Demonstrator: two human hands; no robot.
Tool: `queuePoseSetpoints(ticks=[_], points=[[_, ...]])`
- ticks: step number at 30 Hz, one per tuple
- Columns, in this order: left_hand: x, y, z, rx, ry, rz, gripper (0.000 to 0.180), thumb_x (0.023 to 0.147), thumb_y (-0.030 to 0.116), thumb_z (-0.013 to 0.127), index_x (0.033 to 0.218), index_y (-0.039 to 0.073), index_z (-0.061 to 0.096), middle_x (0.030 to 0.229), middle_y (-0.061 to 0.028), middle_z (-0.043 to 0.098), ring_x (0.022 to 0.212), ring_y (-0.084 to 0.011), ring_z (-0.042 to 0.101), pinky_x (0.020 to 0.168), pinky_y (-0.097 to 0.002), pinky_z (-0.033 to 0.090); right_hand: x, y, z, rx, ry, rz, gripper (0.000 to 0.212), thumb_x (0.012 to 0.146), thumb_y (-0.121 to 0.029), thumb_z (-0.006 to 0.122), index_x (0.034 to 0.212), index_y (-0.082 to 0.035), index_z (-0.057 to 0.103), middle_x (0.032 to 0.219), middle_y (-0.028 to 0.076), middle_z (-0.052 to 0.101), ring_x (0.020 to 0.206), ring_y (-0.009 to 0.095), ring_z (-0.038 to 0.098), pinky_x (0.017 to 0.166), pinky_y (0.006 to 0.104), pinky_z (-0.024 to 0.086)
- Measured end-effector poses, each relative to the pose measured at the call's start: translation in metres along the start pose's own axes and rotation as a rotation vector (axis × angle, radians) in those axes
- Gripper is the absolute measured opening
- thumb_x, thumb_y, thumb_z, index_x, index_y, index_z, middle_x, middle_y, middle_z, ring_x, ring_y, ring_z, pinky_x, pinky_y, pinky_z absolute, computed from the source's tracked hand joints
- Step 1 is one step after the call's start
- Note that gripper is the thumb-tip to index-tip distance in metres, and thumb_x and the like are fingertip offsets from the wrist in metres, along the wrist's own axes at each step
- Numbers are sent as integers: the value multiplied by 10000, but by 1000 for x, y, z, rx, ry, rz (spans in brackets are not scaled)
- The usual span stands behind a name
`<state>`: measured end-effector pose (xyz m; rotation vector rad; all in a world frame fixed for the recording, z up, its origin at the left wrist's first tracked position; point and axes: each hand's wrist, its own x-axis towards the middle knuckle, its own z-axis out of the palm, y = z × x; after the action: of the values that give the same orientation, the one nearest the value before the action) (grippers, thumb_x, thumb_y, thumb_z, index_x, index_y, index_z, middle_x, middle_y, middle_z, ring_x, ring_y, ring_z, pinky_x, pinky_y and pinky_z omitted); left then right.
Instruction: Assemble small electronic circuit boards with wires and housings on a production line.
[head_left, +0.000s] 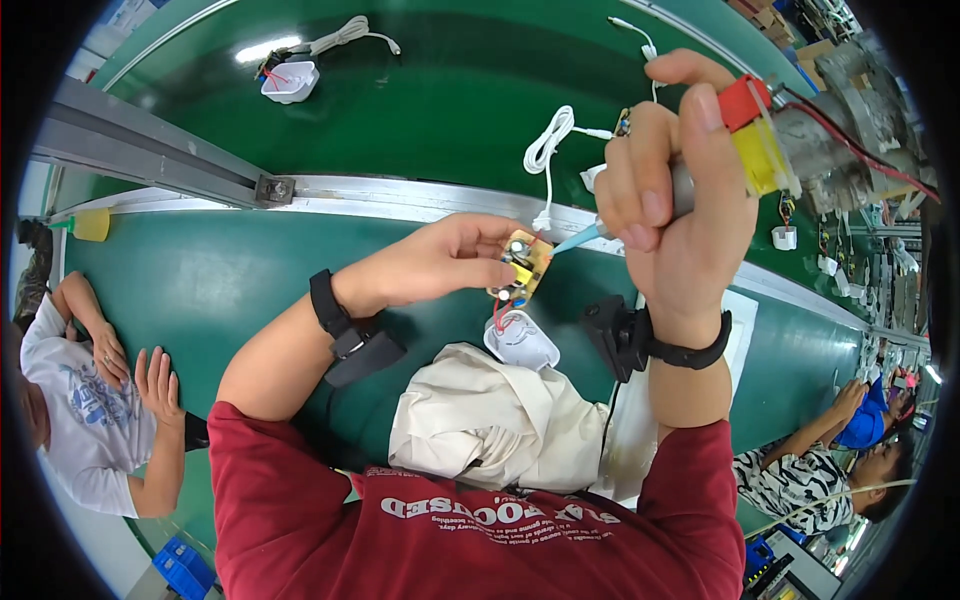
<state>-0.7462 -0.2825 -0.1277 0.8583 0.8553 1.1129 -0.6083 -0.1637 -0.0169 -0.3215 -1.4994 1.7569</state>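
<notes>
My left hand (pixel 440 262) pinches a small circuit board (pixel 524 270) by its edge, fingers behind and thumb across the front. The board carries a yellow transformer, capacitors and other parts. Thin red wires run from it to an open white plastic housing (pixel 522 340) just below. In my raised right hand (pixel 690 200) is a grey glue dispenser (pixel 684 188) with a light blue tapered nozzle (pixel 580 238). Its tip is at the right edge of the board; whether it touches I cannot tell. Red and yellow pieces and wires show on the dispenser near my fingertips.
A cream cloth bundle (pixel 490 420) lies near my body. Beyond a metal rail (pixel 420 195), a green belt (pixel 440 80) carries a white housing (pixel 290 82) and coiled white cables (pixel 548 140). A metal post (pixel 160 140) stands left. Other people sit on both sides.
</notes>
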Motion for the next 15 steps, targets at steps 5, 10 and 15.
queuePoseSetpoints(ticks=[5,10,15], points=[[2,12,-6,-34,43,76,514,903,43,523,1397,1,388,1214,-74,578,1061,-123,554,926,-286,446,0,-4,2,18,-4,10,280,1010,-264,413,1144,-26,472,512,-11,340,366,69,277,347,237,230],[45,43,-19,280,166,224,530,907,53,522,1413,31,370,1246,-74,551,1074,-129,546,938,-281,442,-7,-6,-12,9,-32,6,261,1005,-249,432,1141,-30,475,515,-16,334,372,64,275,350,236,228],[91,64,-56,1123,532,522,552,902,209,574,1396,49,384,1252,-159,546,1087,-300,571,952,-369,451,-8,-10,-17,88,-57,-9,247,998,-236,446,1135,-32,477,518,-20,330,376,59,274,353,233,227]])
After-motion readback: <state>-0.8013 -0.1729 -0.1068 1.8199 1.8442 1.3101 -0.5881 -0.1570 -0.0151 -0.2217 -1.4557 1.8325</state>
